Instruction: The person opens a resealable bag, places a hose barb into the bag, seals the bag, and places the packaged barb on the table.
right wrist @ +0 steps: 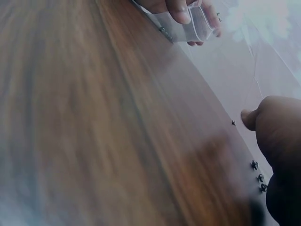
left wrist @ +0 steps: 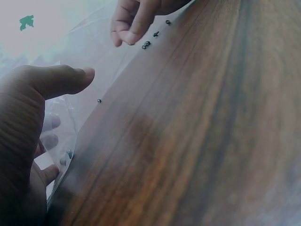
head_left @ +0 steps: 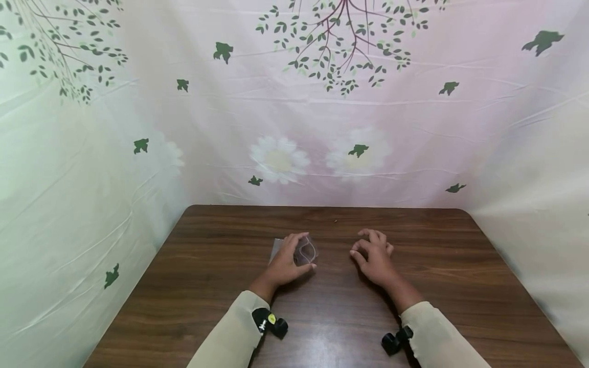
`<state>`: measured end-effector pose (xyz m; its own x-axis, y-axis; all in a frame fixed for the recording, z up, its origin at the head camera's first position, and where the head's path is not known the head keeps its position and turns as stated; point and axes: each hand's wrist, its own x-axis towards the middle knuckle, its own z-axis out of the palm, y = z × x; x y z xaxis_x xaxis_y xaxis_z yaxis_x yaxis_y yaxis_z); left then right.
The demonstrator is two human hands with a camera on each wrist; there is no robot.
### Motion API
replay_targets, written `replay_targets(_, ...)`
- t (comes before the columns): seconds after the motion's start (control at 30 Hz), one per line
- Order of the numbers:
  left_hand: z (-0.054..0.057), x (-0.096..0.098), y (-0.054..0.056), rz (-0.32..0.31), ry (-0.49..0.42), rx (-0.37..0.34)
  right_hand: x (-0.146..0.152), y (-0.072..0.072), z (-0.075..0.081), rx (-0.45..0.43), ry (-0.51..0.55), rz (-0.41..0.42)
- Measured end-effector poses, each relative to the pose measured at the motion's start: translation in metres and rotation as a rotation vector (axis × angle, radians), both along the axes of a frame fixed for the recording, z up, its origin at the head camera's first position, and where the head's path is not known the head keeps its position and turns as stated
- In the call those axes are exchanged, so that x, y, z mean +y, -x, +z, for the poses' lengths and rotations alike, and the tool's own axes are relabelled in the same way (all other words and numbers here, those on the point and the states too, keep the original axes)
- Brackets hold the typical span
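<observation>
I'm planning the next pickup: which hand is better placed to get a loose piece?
Probably the right hand: it is beside the loose pieces, while the left hand holds the clear container.

My bench (head_left: 322, 322) is brown wood, its far corners rounded. Small metal bits (right wrist: 254, 165) lie on it; whether the clear box (head_left: 308, 250) in my left hand (head_left: 286, 261) touches it, I cannot tell.

Cream sleeves (head_left: 228, 335), black wrist cameras (head_left: 391, 344); one yellow disc (head_left: 272, 319) (on the left wrist)
</observation>
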<state>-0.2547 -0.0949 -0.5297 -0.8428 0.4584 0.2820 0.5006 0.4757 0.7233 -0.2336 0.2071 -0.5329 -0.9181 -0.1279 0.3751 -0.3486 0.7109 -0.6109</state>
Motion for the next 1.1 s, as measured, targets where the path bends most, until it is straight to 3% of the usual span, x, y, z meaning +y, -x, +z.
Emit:
replay_targets(0.27,0.001,0.0,-0.001,0.001,0.004,0.008,-0.021,-0.003,0.001,0.072,0.061,0.002)
replay_targets(0.73,0.001,-0.001,0.0,-0.008,0.022,0.028,-0.074,-0.006,-0.002,0.277,0.148,0.045)
replay_targets(0.87,0.003,-0.001,-0.001,-0.014,0.018,0.004,-0.086,-0.006,-0.003,0.296,0.159,0.074)
replay_targets(1.1,0.002,-0.002,-0.001,-0.02,0.007,-0.003,-0.101,-0.005,-0.003,0.252,0.174,0.116)
